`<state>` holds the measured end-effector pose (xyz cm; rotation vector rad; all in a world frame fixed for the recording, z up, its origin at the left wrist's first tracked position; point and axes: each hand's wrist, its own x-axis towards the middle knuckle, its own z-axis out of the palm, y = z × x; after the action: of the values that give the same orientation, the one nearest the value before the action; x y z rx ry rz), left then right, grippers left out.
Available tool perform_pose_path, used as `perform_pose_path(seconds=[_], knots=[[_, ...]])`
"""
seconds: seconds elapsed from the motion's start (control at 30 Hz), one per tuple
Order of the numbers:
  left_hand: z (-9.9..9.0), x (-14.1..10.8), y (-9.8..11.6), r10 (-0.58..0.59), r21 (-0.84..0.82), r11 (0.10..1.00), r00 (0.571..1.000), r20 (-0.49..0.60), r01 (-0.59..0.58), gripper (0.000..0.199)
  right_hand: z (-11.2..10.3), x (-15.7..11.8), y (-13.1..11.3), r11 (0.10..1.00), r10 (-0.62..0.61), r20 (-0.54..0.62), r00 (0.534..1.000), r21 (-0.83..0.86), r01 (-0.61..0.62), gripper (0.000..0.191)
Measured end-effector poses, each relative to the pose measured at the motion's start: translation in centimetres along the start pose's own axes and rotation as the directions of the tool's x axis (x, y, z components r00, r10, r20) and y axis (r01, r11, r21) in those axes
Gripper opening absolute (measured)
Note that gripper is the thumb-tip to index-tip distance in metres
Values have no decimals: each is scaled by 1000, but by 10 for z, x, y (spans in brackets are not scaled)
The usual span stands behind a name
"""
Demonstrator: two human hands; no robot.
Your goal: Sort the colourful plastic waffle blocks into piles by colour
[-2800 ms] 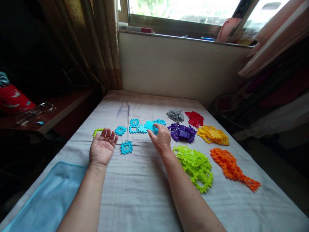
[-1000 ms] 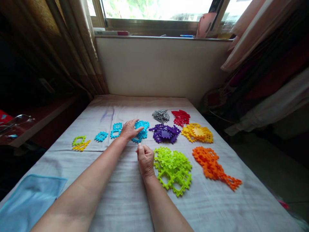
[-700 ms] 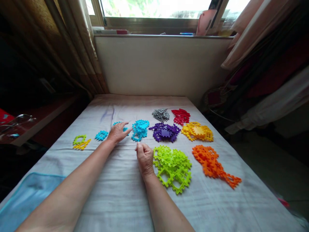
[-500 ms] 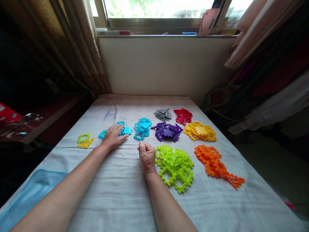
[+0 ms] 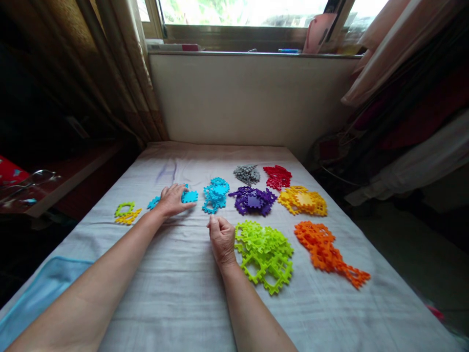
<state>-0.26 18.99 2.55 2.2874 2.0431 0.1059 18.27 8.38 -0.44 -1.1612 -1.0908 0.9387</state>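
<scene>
My left hand (image 5: 173,200) lies palm down over light blue toothed building pieces, its fingers stretched out and its thumb apart. One flat blue square piece (image 5: 190,196) shows beside the fingertips, and another blue piece (image 5: 153,203) sticks out left of the hand; the palm covers whatever is between them. A pile of blue pieces (image 5: 215,195) sits to the right of this hand. My right hand (image 5: 222,237) rests on the sheet as a closed fist, with nothing seen sticking out of it. Just right of the fist is a lime green pile (image 5: 264,247).
Purple (image 5: 253,200), grey (image 5: 246,174), red (image 5: 277,177), yellow (image 5: 303,200) and orange (image 5: 328,249) piles lie on the right. A green frame piece (image 5: 125,209) and a yellow piece (image 5: 128,217) lie far left. A blue cloth (image 5: 47,288) covers the front left corner.
My left hand has moved slightly left and its fingers cover more of the upper blue piece. The blue square piece has shifted a little left. My right fist has stayed in place.
</scene>
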Motion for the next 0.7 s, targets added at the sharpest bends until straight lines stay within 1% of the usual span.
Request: perform_pose_path(seconds=[0.1,0.2,0.3,0.4,0.5,0.57,0.6,0.7], knots=[[-10,2,1,-42,-51,998,998,-38,40,62,1,0,0,1000,2,7,1000,3,-2,45],[-14,8,11,-41,-131,991,999,-23,38,65,1,-1,-1,1000,-2,13,1000,3,2,44],[-13,21,29,-23,-208,978,1000,3,23,66,1,-1,-2,1000,-17,10,1000,-1,17,44],[-9,38,46,-6,-257,966,1000,1,6,67,1,-1,-2,1000,-25,12,1000,-6,25,43],[-8,54,54,42,-390,920,999,-16,-45,74,1,-1,-1,1000,-29,14,999,-9,29,43],[-11,63,49,45,-444,894,998,-37,-57,73,1,-1,-1,999,-35,12,999,-12,36,43],[-13,66,44,25,-438,898,999,-42,-41,69,1,-1,-1,999,-37,11,999,-14,38,43],[-21,66,18,-77,-332,941,997,-29,63,57,1,-1,-2,999,-34,18,999,-24,35,44]])
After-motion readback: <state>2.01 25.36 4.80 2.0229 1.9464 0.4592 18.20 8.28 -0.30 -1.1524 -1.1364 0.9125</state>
